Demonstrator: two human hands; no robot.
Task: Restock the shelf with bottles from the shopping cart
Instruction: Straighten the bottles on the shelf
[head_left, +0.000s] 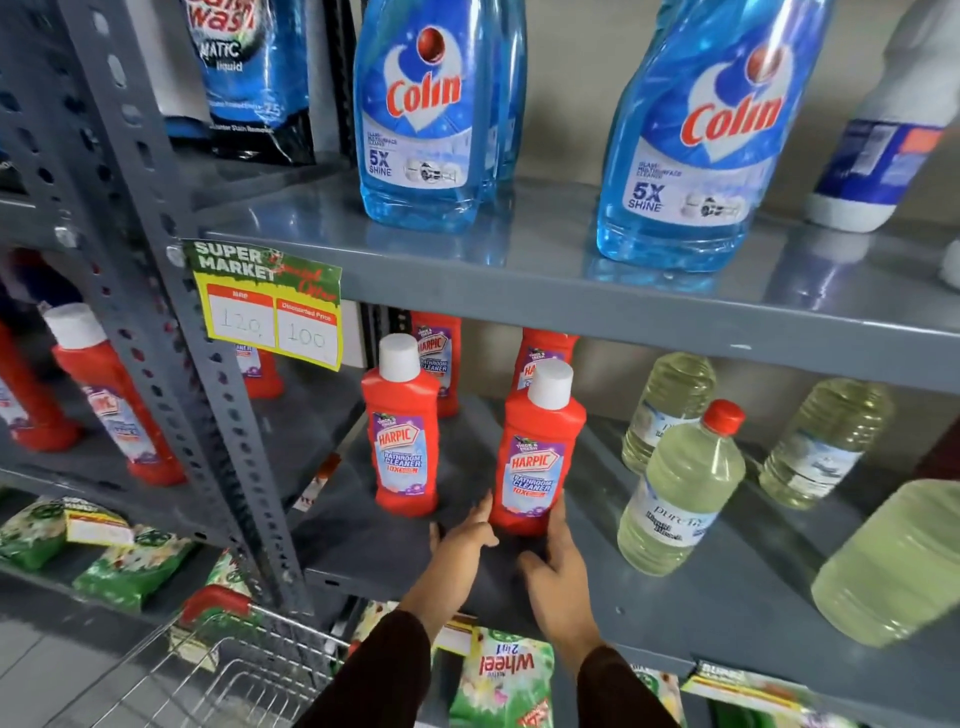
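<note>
A red Harpic bottle with a white cap stands upright on the grey middle shelf. My left hand touches its lower left side with fingers spread. My right hand rests against its lower right side, fingers along the base. A second red Harpic bottle stands just to the left, and two more stand behind. The wire shopping cart with a red handle is at the bottom left; its contents are not visible.
Pale yellow liquid bottles stand to the right on the same shelf. Blue Colin bottles sit on the shelf above. A yellow price tag hangs on the grey upright. Green detergent packs lie below.
</note>
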